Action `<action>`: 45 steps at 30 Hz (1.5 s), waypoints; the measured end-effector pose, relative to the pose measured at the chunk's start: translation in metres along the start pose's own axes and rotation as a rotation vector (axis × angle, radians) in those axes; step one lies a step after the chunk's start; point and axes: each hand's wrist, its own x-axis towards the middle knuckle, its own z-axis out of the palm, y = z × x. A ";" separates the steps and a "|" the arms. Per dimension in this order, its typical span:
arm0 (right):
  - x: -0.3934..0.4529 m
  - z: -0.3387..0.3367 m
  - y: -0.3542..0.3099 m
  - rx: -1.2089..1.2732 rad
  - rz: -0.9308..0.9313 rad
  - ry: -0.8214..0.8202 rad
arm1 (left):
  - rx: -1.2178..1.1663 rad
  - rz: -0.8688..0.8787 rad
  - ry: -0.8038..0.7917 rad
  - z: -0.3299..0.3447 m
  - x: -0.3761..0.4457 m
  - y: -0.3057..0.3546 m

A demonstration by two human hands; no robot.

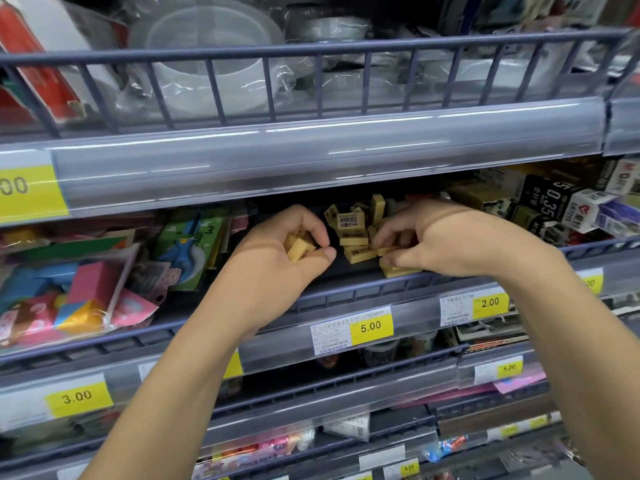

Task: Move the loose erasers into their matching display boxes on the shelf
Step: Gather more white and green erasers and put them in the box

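- Left hand (277,251): reaching into the middle shelf (346,292), fingers curled round a small bunch of tan erasers (299,247), thumb and forefinger pinched at the front.
- Right hand (433,237): fingers curled down into the loose pile, pinching one tan eraser (386,250) at the fingertips.
- Loose pile of tan erasers (353,233): heaped between both hands on the dark shelf floor, some flat, some on edge, one with barcode label facing out; one more (398,270) lying under the right hand at the front rail.
- Display boxes (568,209): black and white cartons, crowded at right on the same shelf; printing only partly legible.
- Colourful packets (86,292): left of the left hand, same shelf.
- Price tags: yellow 5.00 (370,327) below the hands, 2.00 (490,302) further right, 3.00 (78,396) lower left.
- Upper shelf: clear plastic containers (207,64) behind a wire rail.
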 end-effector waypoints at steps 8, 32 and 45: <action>-0.001 -0.019 0.001 -0.120 0.011 -0.187 | -0.046 -0.109 0.023 -0.001 -0.001 0.004; 0.006 0.008 -0.050 0.750 -0.136 0.175 | -0.218 -0.121 -0.047 -0.003 0.000 0.005; -0.002 -0.007 -0.030 0.537 0.032 0.309 | -0.158 -0.094 -0.025 -0.003 0.001 0.010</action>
